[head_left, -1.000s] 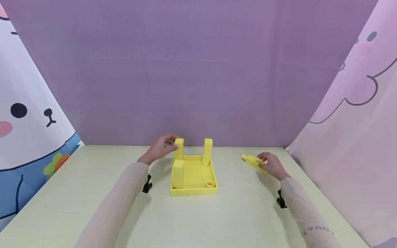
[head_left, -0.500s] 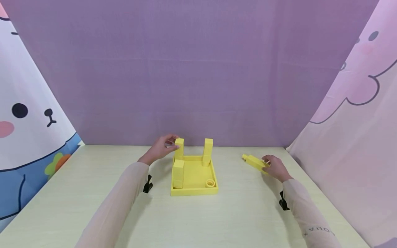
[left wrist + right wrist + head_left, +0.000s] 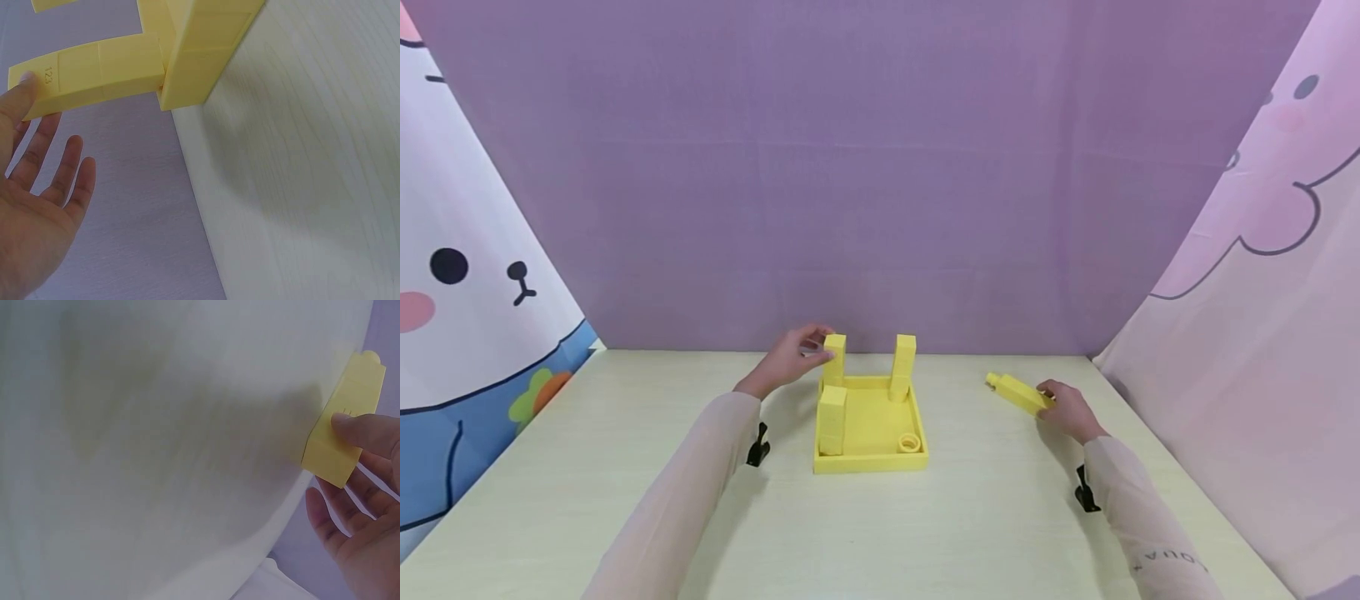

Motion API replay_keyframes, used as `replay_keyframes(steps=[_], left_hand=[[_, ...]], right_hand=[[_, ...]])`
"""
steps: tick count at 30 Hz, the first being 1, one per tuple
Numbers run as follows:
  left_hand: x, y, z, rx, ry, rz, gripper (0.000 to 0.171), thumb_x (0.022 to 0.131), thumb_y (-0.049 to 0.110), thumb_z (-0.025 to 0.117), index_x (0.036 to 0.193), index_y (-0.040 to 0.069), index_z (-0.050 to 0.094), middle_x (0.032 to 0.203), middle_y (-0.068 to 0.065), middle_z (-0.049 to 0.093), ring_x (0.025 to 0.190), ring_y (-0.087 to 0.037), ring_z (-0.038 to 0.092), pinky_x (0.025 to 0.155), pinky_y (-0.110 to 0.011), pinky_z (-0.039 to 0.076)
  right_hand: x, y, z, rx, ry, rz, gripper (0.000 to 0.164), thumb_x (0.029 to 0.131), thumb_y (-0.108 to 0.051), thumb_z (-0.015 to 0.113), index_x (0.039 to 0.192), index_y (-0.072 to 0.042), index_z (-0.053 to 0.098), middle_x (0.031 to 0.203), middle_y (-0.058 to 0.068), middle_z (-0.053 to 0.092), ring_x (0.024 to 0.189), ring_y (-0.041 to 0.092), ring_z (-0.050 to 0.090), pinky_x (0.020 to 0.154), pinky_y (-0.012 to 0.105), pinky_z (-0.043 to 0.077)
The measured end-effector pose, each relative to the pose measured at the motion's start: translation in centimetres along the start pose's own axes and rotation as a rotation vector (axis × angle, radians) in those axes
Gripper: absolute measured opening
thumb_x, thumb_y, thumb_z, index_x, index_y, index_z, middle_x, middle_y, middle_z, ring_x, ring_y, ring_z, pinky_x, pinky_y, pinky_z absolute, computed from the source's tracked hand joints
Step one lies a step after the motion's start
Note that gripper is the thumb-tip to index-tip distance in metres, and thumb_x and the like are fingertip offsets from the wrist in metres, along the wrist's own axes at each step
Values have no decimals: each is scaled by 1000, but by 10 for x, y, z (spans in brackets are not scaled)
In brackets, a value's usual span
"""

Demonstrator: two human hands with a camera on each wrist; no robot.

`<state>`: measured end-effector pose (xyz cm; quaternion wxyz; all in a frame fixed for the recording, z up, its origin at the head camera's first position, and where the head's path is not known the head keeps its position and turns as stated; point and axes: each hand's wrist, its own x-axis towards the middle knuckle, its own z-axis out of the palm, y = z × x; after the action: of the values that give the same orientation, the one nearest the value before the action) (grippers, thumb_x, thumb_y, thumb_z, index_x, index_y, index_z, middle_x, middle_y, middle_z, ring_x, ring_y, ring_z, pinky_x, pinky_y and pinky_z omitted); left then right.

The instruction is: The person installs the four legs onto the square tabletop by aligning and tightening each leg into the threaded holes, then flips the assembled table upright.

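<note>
A shallow yellow tray-like base [image 3: 872, 421] with a raised rim lies on the table. Square yellow posts stand upright in three of its corners; a round yellow ring socket [image 3: 908, 443] shows in the near right one. My left hand [image 3: 788, 358] pinches the top of the far left post [image 3: 103, 69], thumb on the face marked "123", other fingers spread. Off to the right of the base, my right hand [image 3: 1071, 412] pinches the near end of a loose yellow post [image 3: 1018, 392] between thumb and fingers. A round peg [image 3: 371, 357] sticks out of this post's far end.
The near left post [image 3: 832, 421] and far right post [image 3: 902, 367] stand in the base. Behind the pale wooden table [image 3: 895, 533] hangs a purple cloth [image 3: 880, 183]; printed cloths flank both sides.
My right hand has shifted slightly right and toward me, to the near end of the loose post, whose peg end stays about where it was. My left hand stays on the far left post.
</note>
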<state>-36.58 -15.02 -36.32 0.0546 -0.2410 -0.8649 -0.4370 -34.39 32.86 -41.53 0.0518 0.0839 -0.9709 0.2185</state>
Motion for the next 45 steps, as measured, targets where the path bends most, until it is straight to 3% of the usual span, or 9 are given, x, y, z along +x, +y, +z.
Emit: replay_keyframes(steps=[11, 23, 33, 45], left_hand=[[1, -2, 1, 7, -16, -47, 38, 88, 24, 61, 122, 10, 51, 118, -11, 56, 109, -30, 53, 94, -45, 44], [1, -1, 1, 19, -4, -27, 36, 88, 22, 61, 121, 9, 52, 115, -12, 58, 107, -30, 55, 93, -45, 45], [1, 0, 0, 20, 4, -13, 36, 88, 19, 61, 120, 6, 52, 113, -14, 58, 105, -31, 55, 93, -46, 45], [2, -3, 1, 11, 4, -15, 37, 88, 21, 62, 121, 8, 52, 117, -12, 57, 107, -30, 55, 93, -45, 45]], right_hand=[[-1, 0, 2, -1, 29, -10, 39, 74, 2, 66, 110, 12, 53, 107, 33, 57, 99, 44, 54, 87, 54, 44], [-3, -2, -3, 12, 26, -14, 37, 77, -2, 64, 111, 11, 54, 107, 32, 56, 96, 41, 54, 84, 54, 44], [-2, -2, -5, 33, 91, -63, 38, 77, -2, 61, 112, 10, 54, 106, 32, 56, 95, 41, 54, 82, 53, 45], [-1, -9, -13, 85, 159, -49, 41, 76, 0, 62, 114, 12, 52, 107, 31, 56, 87, 34, 55, 75, 41, 46]])
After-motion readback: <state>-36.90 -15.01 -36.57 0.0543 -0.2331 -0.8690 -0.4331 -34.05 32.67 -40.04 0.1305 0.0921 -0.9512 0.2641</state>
